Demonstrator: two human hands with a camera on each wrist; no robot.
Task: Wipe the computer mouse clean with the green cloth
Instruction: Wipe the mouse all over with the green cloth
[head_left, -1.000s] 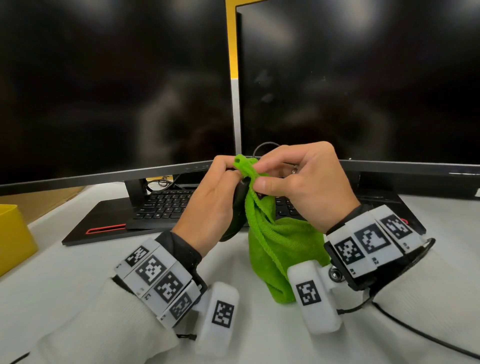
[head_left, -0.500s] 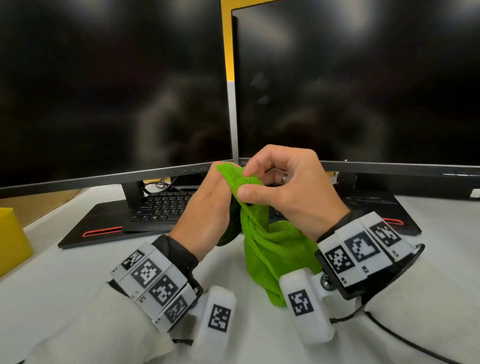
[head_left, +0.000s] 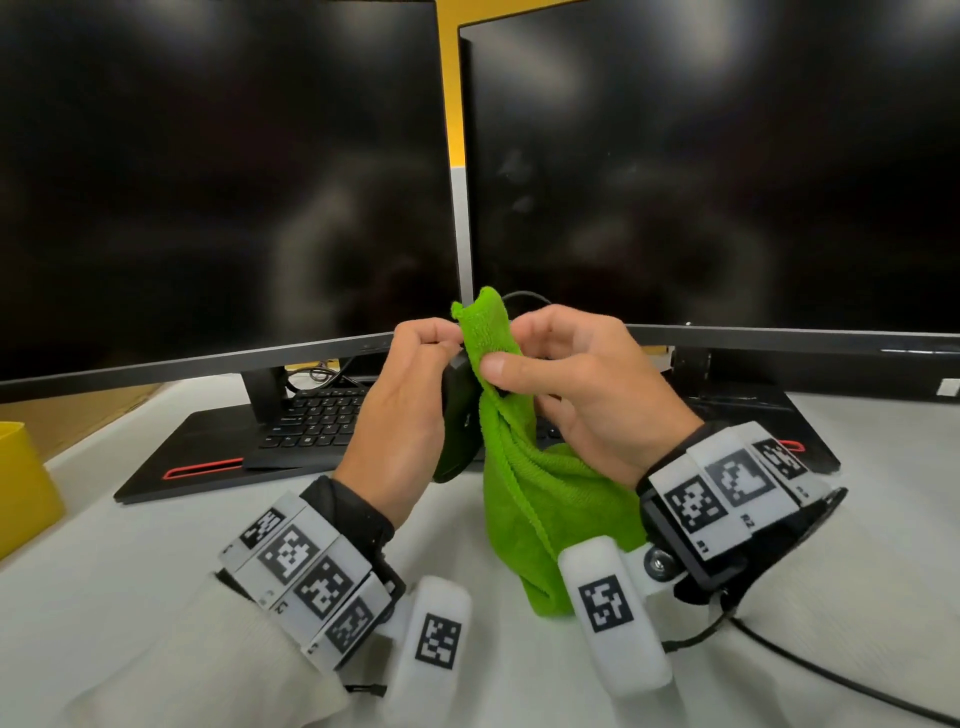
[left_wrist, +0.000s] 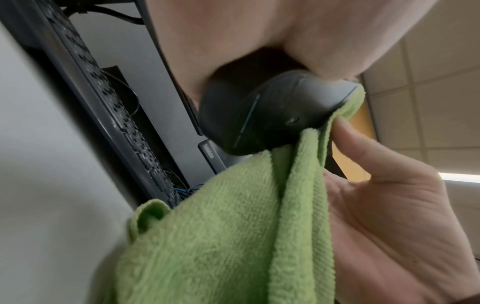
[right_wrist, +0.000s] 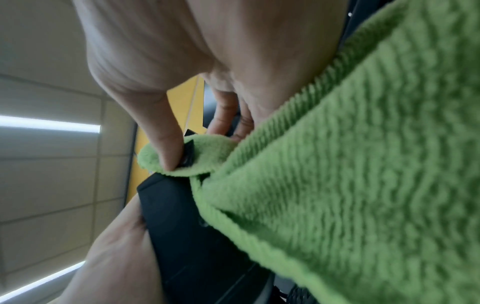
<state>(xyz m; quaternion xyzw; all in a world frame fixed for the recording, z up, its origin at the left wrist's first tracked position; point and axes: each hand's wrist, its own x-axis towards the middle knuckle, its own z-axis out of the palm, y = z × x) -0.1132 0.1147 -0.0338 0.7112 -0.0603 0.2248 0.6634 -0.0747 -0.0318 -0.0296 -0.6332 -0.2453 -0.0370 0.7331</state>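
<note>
Nearest you, the loose bulk of the green cloth (head_left: 540, 499) hangs below the computer mouse (head_left: 457, 415) and trails down to the white desk (head_left: 104, 571), between your two wrists. Just above that, you hold the black mouse lifted off the desk, tilted up on end: your left hand (head_left: 405, 410) is wrapped around its far side, fingers curled over the top. Your right hand (head_left: 582, 395) pinches a fold of the cloth between thumb and fingers and presses it against the mouse's near face and top edge, so both hands are closed and meet at the mouse. From the right wrist view, your thumb pushes the cloth into the front end by the wheel.

You look to be midway through the wipe. The cloth covers the front and one side; the back hump and the side under your left palm show bare, and I cannot tell whether they are clean. The underside likely remains too.

Beyond the mouse lies the black keyboard (head_left: 311, 421), and behind that stand two dark monitors (head_left: 208, 182).
</note>
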